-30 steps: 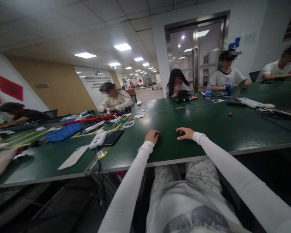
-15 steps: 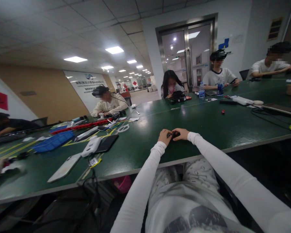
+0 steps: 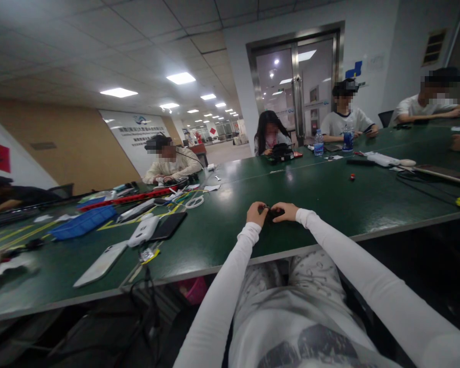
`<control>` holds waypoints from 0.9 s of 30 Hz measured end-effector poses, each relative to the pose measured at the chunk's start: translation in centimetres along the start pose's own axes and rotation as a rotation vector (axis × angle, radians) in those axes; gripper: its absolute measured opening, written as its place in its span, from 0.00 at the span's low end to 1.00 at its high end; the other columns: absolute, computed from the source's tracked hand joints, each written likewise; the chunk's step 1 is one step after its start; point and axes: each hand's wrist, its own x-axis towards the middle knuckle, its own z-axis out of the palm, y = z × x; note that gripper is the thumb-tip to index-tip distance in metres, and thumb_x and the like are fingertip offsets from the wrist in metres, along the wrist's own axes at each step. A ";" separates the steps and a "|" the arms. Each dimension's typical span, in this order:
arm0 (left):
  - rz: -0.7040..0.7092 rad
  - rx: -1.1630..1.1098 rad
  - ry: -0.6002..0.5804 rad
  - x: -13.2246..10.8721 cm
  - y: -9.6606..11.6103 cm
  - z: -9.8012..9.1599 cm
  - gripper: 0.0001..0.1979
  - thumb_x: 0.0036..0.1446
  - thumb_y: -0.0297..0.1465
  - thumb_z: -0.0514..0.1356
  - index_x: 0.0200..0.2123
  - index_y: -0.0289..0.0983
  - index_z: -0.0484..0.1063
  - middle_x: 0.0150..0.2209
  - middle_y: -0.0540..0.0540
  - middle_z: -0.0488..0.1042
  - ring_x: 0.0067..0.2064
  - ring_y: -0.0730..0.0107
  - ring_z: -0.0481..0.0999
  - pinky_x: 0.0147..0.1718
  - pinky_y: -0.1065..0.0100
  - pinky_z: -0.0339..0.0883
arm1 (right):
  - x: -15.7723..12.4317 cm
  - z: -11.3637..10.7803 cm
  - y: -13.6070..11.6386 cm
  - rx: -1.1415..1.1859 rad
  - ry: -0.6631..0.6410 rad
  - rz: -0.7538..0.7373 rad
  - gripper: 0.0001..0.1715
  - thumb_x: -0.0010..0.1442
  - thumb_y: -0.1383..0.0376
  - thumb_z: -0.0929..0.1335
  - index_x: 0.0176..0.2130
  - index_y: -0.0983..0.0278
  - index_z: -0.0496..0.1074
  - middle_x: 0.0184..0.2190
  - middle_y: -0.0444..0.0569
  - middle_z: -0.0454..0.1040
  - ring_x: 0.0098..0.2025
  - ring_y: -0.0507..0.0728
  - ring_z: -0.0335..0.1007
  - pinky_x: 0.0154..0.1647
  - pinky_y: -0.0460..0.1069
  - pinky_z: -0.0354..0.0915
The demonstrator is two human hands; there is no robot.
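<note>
My left hand and my right hand are close together over the green table, near its front edge. A small dark object sits between them, partly covered by the fingers; its kind cannot be made out. The fingers of my left hand are curled in a pinch at its left side. From the right, my right hand closes its fingers on the same dark piece. Both forearms are in white sleeves.
On the green table to the left are a white phone, a white case, a black flat device, a blue tray and cables. A small red piece lies right. Several people sit around the table.
My left hand has shifted slightly left, so the gap between the hands is a little wider. My right hand has barely moved.
</note>
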 end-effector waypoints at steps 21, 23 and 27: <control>0.134 0.078 -0.244 -0.8 1.1 -0.7 0.10 0.49 0.28 0.51 0.38 0.38 0.59 0.34 0.46 0.70 0.37 0.70 0.70 0.38 0.67 0.61 | -0.2 -0.2 -0.3 0.048 -0.011 0.020 0.31 0.36 0.51 0.70 0.40 0.60 0.66 0.38 0.45 0.69 0.40 0.55 0.65 0.42 0.50 0.59; 0.133 0.161 -0.238 -0.7 0.4 -1.0 0.10 0.49 0.28 0.51 0.38 0.38 0.60 0.36 0.45 0.69 0.39 0.69 0.69 0.40 0.66 0.61 | -0.3 -0.3 -0.4 0.046 -0.010 0.019 0.30 0.36 0.51 0.70 0.40 0.59 0.67 0.38 0.45 0.69 0.40 0.55 0.65 0.42 0.50 0.59; 0.012 0.316 -0.195 -0.2 -2.8 -4.5 0.11 0.50 0.28 0.50 0.39 0.37 0.60 0.37 0.44 0.69 0.40 0.68 0.68 0.41 0.65 0.59 | -0.4 -0.3 -0.4 0.051 -0.015 0.015 0.28 0.37 0.50 0.69 0.39 0.59 0.67 0.38 0.45 0.68 0.40 0.55 0.64 0.42 0.50 0.59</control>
